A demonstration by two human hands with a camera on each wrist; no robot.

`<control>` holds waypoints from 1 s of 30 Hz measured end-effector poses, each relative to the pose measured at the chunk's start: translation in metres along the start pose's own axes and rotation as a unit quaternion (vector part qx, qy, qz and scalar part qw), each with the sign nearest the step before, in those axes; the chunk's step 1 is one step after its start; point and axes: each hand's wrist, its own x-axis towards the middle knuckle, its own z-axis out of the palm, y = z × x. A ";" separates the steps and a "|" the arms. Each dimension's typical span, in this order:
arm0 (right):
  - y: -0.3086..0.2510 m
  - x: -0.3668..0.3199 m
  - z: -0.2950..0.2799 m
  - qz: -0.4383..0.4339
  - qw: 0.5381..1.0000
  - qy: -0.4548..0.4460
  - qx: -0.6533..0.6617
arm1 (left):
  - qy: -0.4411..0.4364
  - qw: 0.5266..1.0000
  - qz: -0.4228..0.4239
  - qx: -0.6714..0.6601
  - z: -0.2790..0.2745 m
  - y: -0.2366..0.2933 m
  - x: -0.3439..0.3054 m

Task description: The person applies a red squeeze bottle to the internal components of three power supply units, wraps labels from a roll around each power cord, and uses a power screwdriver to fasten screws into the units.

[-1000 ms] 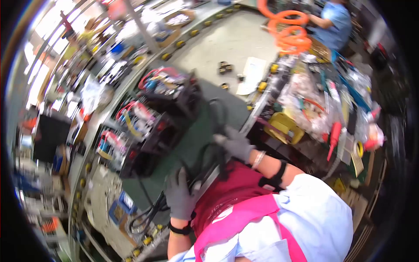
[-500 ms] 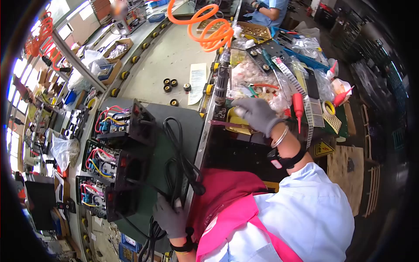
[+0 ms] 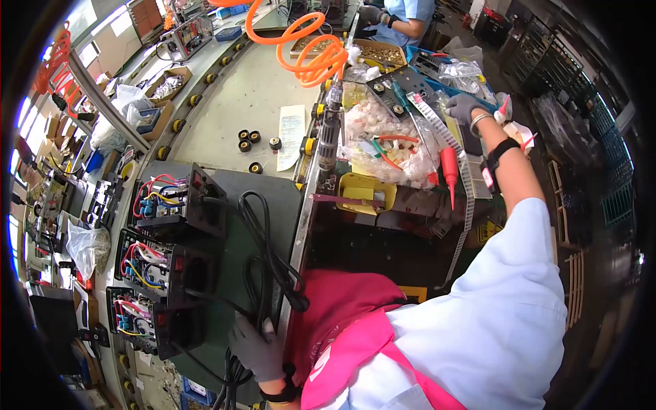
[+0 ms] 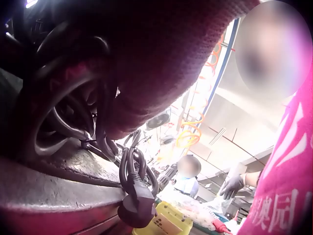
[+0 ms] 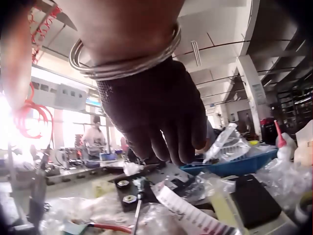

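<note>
My gloved left hand is at the mat's near edge, its thumb and fingers around a looped black power cord. Up close in the left wrist view, coils of the cord lie under the glove, and a plug hangs past the metal edge. My gloved right hand reaches out over the cluttered side bench, near a blue tray with clear plastic bags. Its fingers point downward, loosely bent, with nothing visible in them. Three black housings with exposed coloured wires stand on the green mat.
An orange coiled air hose hangs above a power screwdriver. On the side bench lie a red squeeze bottle, plastic bags and a yellow bin. A paper sheet lies beyond the mat. Another person sits at the far end.
My right hand has left the cord and moved right and outward, past the yellow bin, to the far side of the bench. My left hand stays at the cord. The head view has turned right.
</note>
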 end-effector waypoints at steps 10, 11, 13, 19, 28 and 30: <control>-0.007 0.068 0.072 0.007 0.998 0.065 -0.009 | -0.002 0.999 -0.026 0.035 0.005 0.001 -0.003; 0.014 0.080 0.077 -0.004 0.995 0.098 0.024 | -0.001 0.999 -0.025 0.035 0.005 0.001 -0.003; 0.019 0.055 0.046 0.037 0.990 0.135 0.021 | -0.005 0.999 -0.024 0.034 0.004 0.001 -0.003; 0.095 -0.021 -0.035 0.038 0.951 0.301 0.060 | 0.024 0.998 -0.041 -0.037 -0.005 0.004 -0.002; -0.204 -0.283 -0.073 -0.395 0.844 -0.056 0.359 | -0.001 0.857 0.126 -0.499 -0.097 0.061 0.019; -0.268 -0.318 -0.040 -0.520 0.740 -0.191 0.382 | -0.037 0.830 0.170 -0.530 -0.105 0.066 0.012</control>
